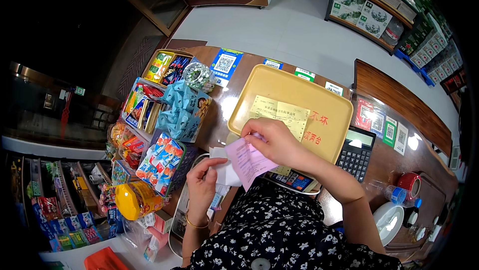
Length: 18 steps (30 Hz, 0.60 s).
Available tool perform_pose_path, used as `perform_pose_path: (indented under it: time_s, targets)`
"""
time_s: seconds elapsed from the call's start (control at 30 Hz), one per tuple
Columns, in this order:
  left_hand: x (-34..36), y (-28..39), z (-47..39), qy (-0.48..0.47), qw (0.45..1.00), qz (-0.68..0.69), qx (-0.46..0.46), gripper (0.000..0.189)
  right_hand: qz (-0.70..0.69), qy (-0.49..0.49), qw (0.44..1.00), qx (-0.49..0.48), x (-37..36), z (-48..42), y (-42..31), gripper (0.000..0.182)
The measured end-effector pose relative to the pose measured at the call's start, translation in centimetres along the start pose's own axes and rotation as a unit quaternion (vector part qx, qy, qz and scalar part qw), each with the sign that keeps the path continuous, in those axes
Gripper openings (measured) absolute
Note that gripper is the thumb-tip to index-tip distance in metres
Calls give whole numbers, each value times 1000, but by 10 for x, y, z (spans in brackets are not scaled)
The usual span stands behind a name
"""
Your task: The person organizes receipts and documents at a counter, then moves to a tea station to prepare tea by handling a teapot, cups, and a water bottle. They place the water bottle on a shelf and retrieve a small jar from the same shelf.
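Note:
My right hand (pixel 275 142) pinches the upper edge of a pink printed slip (pixel 249 159), which hangs in front of me. My left hand (pixel 204 180), with a bracelet on the wrist, is just left of the slip; its thumb and index finger are near a white paper (pixel 226 174), but whether they grip it cannot be told. Beyond my right hand, a yellow printed form (pixel 277 109) lies on a shallow tan tray (pixel 336 107) with red writing. A keypad device (pixel 295 181) shows partly under the tray's near edge.
A black calculator (pixel 355 154) lies right of the tray. On the left stand boxes of packaged snacks (pixel 176 112) and a yellow-lidded jar (pixel 131 200). To the right are a white bowl (pixel 389 221), a plastic bottle (pixel 396 194) and a red container (pixel 409 184).

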<state>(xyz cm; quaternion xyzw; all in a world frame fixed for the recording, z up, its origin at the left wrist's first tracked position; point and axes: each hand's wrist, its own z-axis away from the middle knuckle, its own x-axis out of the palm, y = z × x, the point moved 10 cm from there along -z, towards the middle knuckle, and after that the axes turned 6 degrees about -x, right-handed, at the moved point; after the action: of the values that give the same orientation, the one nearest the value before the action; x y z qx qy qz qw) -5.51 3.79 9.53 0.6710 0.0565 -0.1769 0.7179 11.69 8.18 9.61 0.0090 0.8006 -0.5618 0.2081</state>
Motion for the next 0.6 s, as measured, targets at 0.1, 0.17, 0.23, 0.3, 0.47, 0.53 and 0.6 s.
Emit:
perform_pose_path:
  time_s: [0.1,0.17,0.23,0.3,0.47,0.53,0.6]
  targets:
    - [-8,-26,3,48,996,20,-72,25,61,16,997,-50,5,-2,-16,8]
    - [-9,-23,5,50,994,54,-81,26,78,21,995,-63,6,-2,-24,8]
    - [-11,-25,7,50,992,77,-92,28,86,18,994,-60,8,-2,-25,8]
    - [-12,-31,7,44,989,89,-106,30,68,14,997,-44,9,-2,-24,8]
    - [-18,-31,9,81,985,136,-67,27,43,-3,999,-4,14,-2,-16,11]
    - [-16,-27,10,74,988,117,-65,24,49,-5,999,9,15,-2,-14,11]
    - [-11,-21,10,42,994,44,-89,22,53,-7,998,19,16,-3,-13,11]
